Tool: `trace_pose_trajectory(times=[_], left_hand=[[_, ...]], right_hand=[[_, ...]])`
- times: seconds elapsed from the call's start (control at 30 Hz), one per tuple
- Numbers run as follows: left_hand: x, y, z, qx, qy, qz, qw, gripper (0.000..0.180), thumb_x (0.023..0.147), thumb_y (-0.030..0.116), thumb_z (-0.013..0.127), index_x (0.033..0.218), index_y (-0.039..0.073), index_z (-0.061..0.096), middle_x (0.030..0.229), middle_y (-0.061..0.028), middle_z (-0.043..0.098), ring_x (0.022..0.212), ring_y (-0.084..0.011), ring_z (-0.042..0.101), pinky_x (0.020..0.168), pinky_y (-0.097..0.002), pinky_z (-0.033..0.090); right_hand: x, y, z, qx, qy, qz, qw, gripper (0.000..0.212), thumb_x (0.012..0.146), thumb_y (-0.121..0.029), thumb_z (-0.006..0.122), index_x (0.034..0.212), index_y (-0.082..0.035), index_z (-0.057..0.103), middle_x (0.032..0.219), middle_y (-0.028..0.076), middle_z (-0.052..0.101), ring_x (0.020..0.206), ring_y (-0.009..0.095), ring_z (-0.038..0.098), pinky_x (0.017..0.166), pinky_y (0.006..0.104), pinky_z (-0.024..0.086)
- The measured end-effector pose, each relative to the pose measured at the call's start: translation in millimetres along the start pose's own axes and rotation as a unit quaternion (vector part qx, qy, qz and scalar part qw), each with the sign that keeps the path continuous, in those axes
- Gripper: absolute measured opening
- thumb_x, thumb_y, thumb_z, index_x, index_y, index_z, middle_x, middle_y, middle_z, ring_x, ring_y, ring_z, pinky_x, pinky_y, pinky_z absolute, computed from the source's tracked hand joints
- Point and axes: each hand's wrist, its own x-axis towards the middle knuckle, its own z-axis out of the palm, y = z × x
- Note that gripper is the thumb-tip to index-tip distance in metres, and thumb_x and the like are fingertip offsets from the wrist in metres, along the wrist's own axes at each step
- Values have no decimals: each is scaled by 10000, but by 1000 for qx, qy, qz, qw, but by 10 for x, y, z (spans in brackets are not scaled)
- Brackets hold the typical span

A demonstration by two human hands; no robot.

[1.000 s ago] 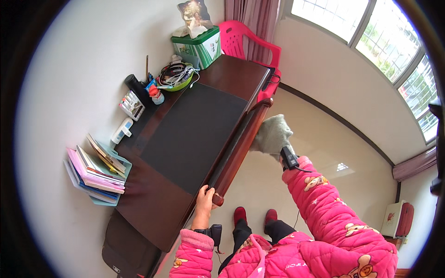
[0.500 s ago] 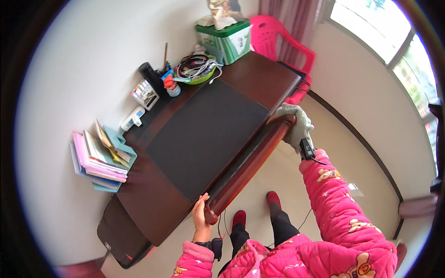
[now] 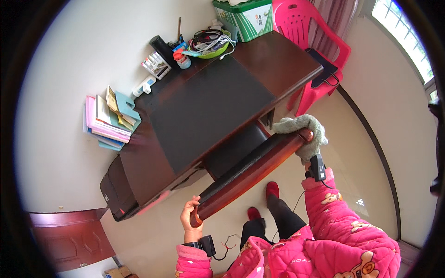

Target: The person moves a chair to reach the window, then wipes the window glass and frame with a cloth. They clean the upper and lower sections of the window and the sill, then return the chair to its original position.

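Clamping left hand [image 3: 189, 214] and gloved right hand [image 3: 296, 124] on a wooden chair backrest [image 3: 250, 178], already clear of the desk [image 3: 292, 62], leaving the black seat [image 3: 235, 149] partly under, looks like.

A dark reddish-brown wooden worktop [image 3: 294, 60] with a black inset panel [image 3: 211, 109] stands along a plain white wall [image 3: 83, 60] in a bright room, a pink plastic chair [image 3: 343, 46] drawn up at its right end and a purplish curtain [image 3: 340, 16] hanging behind the chair. Daylight fills a barred window [image 3: 405, 37] well to the right of the worktop, above a dark skirting band [image 3: 373, 137] that edges a pale, glossy floor [image 3: 345, 167]. To the worktop's lower left, a reddish-brown panelled door [image 3: 76, 243] shows near the rim.
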Motion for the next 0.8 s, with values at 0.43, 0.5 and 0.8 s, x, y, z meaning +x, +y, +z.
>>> trace_pose_trajectory(times=[0.43, 0.5, 0.8], left_hand=[[-1016, -406, 14, 76, -82, -72, 991, 268, 770, 78, 438, 917, -11, 643, 1225, -181, 604, 1420, -257, 260, 1169, -390, 174], [-1215, -552, 125, 107, -88, -82, 987, 275, 759, 70, 428, 909, -10, 644, 1220, -176, 608, 1423, -264, 253, 1171, -390, 160], [-1343, -986, 719, 270, -346, 201, 876, 62, 843, 94, 583, 861, 63, 533, 1026, -161, 614, 1169, -343, 544, 1133, -514, 274]], right_hand=[[-1626, -1067, -687, 172, 125, 29, 977, 435, 834, -382, 475, 740, 29, 582, 816, 247, 661, 823, 410, 640, 837, 537, 526], [-1882, -1378, -834, 25, 151, -30, 988, 411, 828, -358, 487, 721, 27, 581, 793, 249, 660, 797, 403, 640, 825, 528, 527], [-2628, -2088, -1647, 14, 203, -142, 969, 283, 806, -192, 580, 637, 34, 559, 685, 234, 657, 648, 321, 631, 683, 439, 544]])
